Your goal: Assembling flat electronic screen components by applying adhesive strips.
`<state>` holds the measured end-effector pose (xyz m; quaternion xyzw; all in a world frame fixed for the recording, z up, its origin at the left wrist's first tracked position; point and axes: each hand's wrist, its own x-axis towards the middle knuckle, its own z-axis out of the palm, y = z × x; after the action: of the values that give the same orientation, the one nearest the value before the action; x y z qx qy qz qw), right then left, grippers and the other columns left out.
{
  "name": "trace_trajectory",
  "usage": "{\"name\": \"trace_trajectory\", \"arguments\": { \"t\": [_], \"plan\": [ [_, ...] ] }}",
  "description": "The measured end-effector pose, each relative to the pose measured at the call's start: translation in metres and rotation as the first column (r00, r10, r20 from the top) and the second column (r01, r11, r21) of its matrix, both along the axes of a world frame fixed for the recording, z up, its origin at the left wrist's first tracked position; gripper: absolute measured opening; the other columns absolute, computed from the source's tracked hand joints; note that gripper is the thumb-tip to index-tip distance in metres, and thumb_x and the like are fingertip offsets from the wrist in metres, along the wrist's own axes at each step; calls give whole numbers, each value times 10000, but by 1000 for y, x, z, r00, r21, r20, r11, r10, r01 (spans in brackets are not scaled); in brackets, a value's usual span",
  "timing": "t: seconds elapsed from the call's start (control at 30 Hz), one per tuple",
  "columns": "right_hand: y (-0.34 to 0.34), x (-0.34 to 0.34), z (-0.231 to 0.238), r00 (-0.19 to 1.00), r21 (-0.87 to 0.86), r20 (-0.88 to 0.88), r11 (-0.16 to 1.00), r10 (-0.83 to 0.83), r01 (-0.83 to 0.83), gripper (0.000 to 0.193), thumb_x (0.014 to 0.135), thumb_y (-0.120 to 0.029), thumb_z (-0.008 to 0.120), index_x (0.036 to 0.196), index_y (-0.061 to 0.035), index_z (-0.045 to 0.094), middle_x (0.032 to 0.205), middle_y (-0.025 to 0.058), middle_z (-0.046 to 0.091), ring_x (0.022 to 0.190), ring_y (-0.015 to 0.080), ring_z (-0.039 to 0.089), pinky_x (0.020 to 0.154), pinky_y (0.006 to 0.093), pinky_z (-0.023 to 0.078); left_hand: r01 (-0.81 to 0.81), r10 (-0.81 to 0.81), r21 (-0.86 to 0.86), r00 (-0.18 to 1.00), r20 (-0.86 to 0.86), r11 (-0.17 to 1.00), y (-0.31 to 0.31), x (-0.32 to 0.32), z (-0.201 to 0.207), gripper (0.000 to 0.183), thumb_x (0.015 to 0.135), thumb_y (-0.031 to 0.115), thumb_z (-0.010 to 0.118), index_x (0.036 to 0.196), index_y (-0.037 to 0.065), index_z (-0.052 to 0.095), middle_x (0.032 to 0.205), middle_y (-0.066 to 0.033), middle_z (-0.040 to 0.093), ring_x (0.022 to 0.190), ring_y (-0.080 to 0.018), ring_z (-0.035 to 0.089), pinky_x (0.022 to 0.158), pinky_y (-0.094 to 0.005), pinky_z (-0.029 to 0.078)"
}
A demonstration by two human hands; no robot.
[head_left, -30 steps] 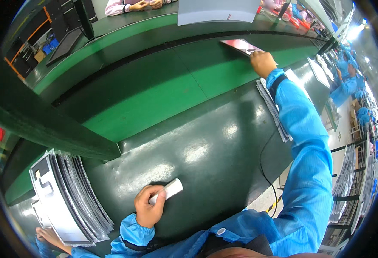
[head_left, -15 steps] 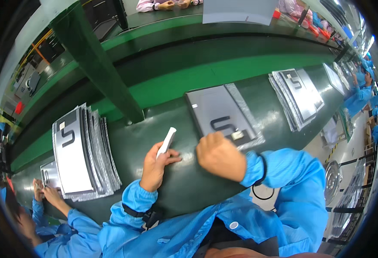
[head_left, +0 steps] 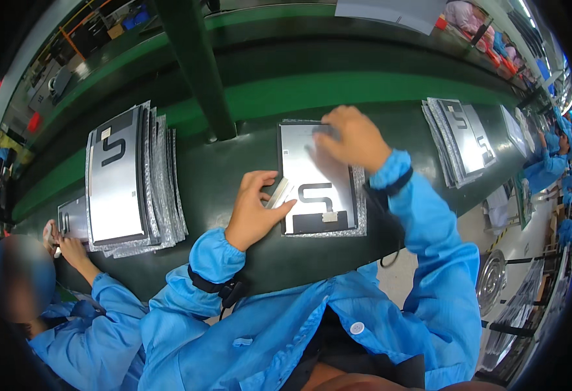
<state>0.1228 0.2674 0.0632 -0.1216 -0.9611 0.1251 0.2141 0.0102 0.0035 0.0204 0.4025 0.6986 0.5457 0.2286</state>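
A flat silver panel (head_left: 305,166) with a black S-shaped strip and a pale tab lies on bubble wrap (head_left: 360,221) in front of me. My left hand (head_left: 255,208) is at its left edge, thumb over the panel, closed around a slim white stick-shaped tool (head_left: 279,192). Over the panel's far right part is my right hand (head_left: 354,137), its fingers curled down toward the surface. A dark, smeared patch shows under those fingers; I cannot make out what it is.
On the green bench (head_left: 247,146), a tall stack of similar panels with bubble wrap (head_left: 120,189) stands left and a smaller stack (head_left: 458,140) right. A green post (head_left: 198,72) rises behind. At the left, a co-worker's hands (head_left: 68,244) touch another panel.
My right hand has moved from the panel's near edge to its far part. My left hand has brought the white tool to the panel's left edge. The view has shifted, and the panel looks straighter.
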Motion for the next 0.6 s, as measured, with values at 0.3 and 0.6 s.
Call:
{"name": "trace_trajectory", "arguments": {
  "t": [0.3, 0.6],
  "plan": [
    [20, -49, 19, 810, -117, 540, 933, -229, 342, 760, 1032, -658, 307, 1163, -44, 736, 1098, 204, 703, 1108, 388, 638, 980, 459, 504, 103, -107, -33, 897, -429, 994, -2, 20, -6, 396, 809, 13, 695, 1202, -8, 648, 1330, -215, 538, 1242, -413, 534, 1055, -444, 454],
    [43, -29, 4, 800, -300, 598, 911, -51, 283, 706, 950, -674, 536, 724, -34, 729, 708, 159, 654, 698, 279, 620, 697, 408, 485, 68, -77, -38, 944, -320, 997, -1, 28, 0, 445, 824, 7, 651, 1262, -52, 602, 1434, -255, 452, 1314, -444, 490, 1092, -456, 438]
  ]
}}
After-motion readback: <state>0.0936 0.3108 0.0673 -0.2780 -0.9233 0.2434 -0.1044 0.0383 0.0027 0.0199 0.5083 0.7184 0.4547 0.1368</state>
